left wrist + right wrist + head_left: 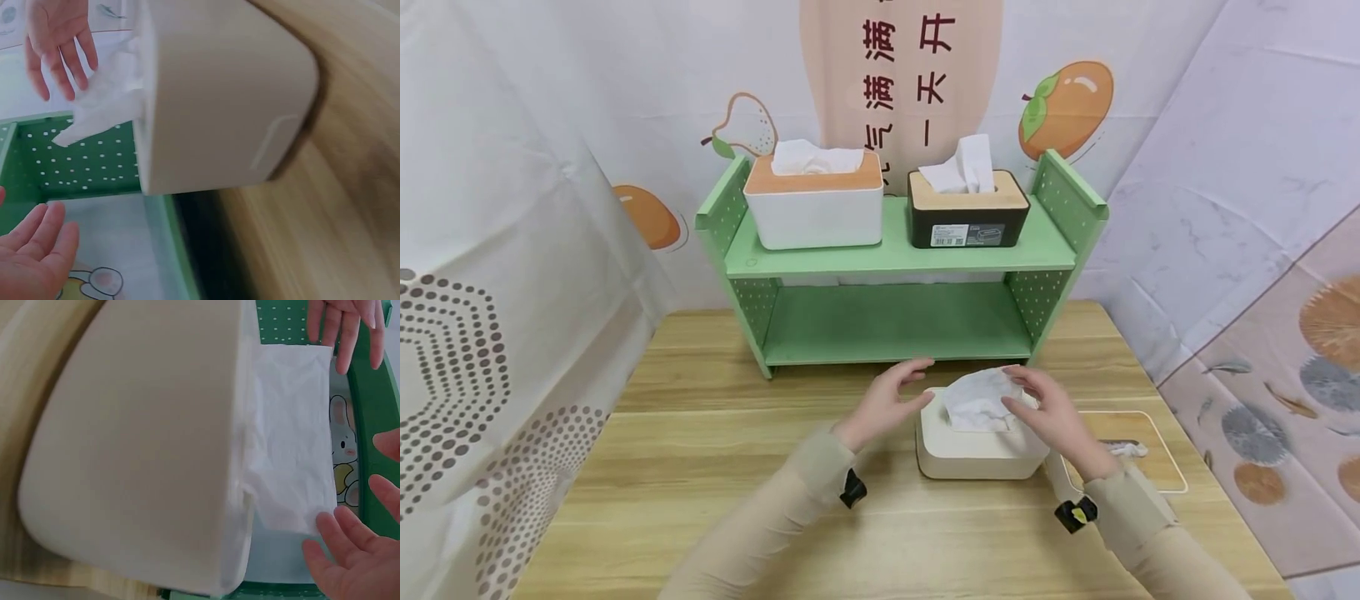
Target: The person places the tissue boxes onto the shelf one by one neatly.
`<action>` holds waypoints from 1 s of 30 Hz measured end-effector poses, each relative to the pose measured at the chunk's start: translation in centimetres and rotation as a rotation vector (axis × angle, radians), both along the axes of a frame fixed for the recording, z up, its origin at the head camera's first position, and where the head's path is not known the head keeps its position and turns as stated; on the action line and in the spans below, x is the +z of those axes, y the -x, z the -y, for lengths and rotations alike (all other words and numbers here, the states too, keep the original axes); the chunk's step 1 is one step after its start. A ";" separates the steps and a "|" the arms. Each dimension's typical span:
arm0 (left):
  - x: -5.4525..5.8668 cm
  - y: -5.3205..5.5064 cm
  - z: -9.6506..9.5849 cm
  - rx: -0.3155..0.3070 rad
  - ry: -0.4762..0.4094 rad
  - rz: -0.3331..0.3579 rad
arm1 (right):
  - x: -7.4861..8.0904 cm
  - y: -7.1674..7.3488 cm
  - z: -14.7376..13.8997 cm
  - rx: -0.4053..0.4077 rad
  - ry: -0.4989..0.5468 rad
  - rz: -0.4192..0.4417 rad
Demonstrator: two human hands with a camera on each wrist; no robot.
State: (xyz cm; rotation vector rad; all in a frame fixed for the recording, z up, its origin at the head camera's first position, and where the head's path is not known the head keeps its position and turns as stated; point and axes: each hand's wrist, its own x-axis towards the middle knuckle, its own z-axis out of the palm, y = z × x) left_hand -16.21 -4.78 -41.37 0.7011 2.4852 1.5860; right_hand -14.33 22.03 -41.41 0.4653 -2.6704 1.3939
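A cream tissue box (981, 465) stands on the table before the green shelf. A white tissue (979, 402) sticks up out of its top opening, spread wide in the right wrist view. My right hand (1054, 415) is over the box's right side, fingers spread and relaxed, its fingertips (326, 520) right at the tissue's lower corner. To the left of the box, my left hand (887, 404) hovers with the thumb apart from the fingers, holding nothing. The left wrist view shows its palm side, with the fingers (53, 228) loosely extended, apart from the tissue.
A green shelf (895, 321) stands at the back. On its upper board sit a white tissue box (820, 218) with a wooden lid and a black tissue box (966, 223) with a light wooden lid. Beside my right forearm lies another wooden-topped box (1150, 462) with tissue in its slot.
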 end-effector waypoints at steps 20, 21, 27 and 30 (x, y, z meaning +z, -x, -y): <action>-3.7 -2.2 -0.5 -0.069 0.216 0.063 | -3.0 -3.5 -2.5 -0.073 -0.137 0.076; -3.7 -2.2 -0.6 -0.069 0.216 0.065 | -3.1 -3.6 -2.5 -0.072 -0.142 0.086; -4.4 -2.5 -0.9 -0.075 0.238 0.083 | -3.7 -4.3 -2.3 -0.075 -0.188 0.148; -4.7 -2.6 -0.9 -0.085 0.239 0.099 | -4.4 -4.4 -2.2 -0.070 -0.192 0.136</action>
